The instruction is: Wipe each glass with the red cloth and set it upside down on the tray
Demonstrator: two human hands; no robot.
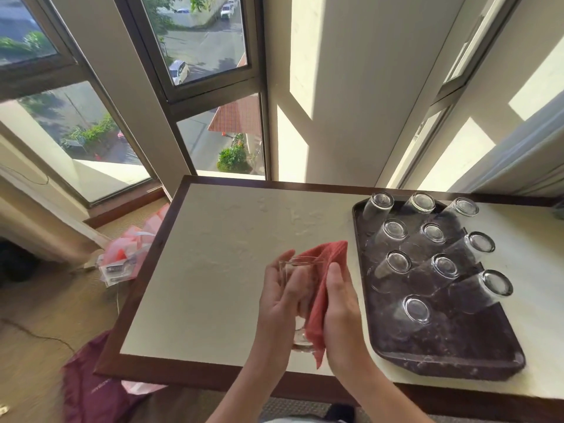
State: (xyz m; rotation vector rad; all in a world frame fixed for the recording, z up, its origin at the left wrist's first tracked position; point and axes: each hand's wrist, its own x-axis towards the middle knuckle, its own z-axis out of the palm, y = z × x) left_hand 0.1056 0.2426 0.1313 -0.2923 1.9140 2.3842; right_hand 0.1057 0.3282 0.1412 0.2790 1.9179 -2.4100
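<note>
Left hand (pixel 279 300) grasps a glass (pixel 299 300) above the table (pixel 213 270). Right hand (pixel 340 306) clasps the cloth (pixel 319 309) against its side. Ten inverted glasses (pixel 396 262) stand on the tray (pixel 457 355), right.

- Glasses, total: eleven.
- inverted glasses (pixel 433 232) standing on the tray: ten. From the far edge to the near edge they stand in rows of three, three, three and one.
- held glass (pixel 300 285), off the tray: one.
- red cloth (pixel 323 300): one.
- tray (pixel 476 352): one.
- table (pixel 213 270): one.
- Hands in view: two, namely one left hand (pixel 280 297) and one right hand (pixel 340 303).
</note>
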